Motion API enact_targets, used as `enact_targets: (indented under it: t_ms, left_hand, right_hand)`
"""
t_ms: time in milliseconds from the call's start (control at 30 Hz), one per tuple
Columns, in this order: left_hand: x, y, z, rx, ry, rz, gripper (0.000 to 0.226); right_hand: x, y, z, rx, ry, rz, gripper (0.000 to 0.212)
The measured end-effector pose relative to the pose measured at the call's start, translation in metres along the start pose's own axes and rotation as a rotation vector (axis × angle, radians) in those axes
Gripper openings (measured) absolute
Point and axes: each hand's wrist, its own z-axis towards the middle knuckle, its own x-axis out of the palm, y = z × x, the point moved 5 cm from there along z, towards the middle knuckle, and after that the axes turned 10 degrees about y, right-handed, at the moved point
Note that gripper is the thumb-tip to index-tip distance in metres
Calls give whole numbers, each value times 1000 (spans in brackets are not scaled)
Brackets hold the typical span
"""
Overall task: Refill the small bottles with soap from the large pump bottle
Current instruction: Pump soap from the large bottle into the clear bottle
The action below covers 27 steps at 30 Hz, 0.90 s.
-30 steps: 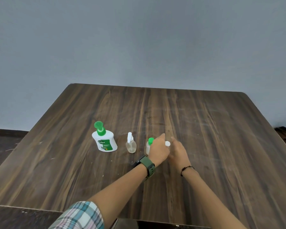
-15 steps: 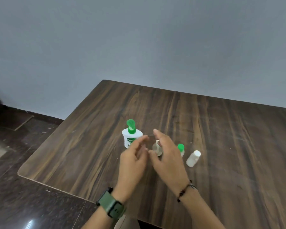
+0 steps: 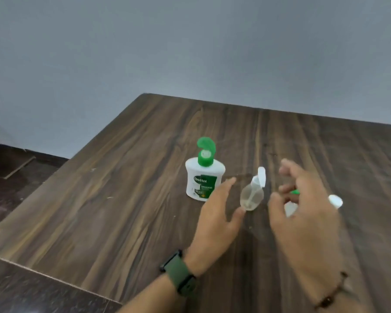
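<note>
A white pump bottle with a green pump head (image 3: 204,175) stands on the dark wooden table (image 3: 127,199). To its right stands a small clear bottle with a white pump (image 3: 252,193). My left hand (image 3: 219,219) is beside that clear bottle on its left, fingers straight, thumb tip close to the bottle's base. My right hand (image 3: 303,213) hovers to the bottle's right, fingers spread and blurred. Behind my right hand a green-capped small bottle (image 3: 294,192) and a white-capped small bottle (image 3: 335,201) are mostly hidden.
The table's left edge runs diagonally from the far corner down to the near left, with a dark floor (image 3: 20,181) beyond it. A grey wall (image 3: 190,53) rises behind the table. A green watch is on my left wrist, a beaded bracelet on my right.
My view has swung left and closer to the bottles. Both hands moved from the two right-hand small bottles over to the clear pump bottle and have spread apart on either side of it.
</note>
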Motion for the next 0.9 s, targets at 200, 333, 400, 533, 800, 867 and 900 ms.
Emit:
enact_targets:
  t_ms: [200,333,400,533,800,867,900]
  left_hand:
    - [33,2,44,92,39,89,74]
    - [50,20,52,-3,22,216,34]
    - [49,20,45,7,-45,237,19]
    - [40,10,20,99,-130,147,19]
    - [22,14,2,80,275,-367,29]
    - [19,14,-2,94,316,-445,20]
    - [18,14,-2,92,312,-470,17]
  right_hand:
    - [19,-29,19,138,218,-156,69]
    - [46,-42,21,224,269,-74,41]
    - [54,-47,19,210,212,-86,23]
    - [51,-48,11,158,149,-68,25]
    - [30,-39,-6,-22,453,491,20]
    - [30,-44,-5,-18,487,630,33]
    - [29,-50,-1,17,425,634,36]
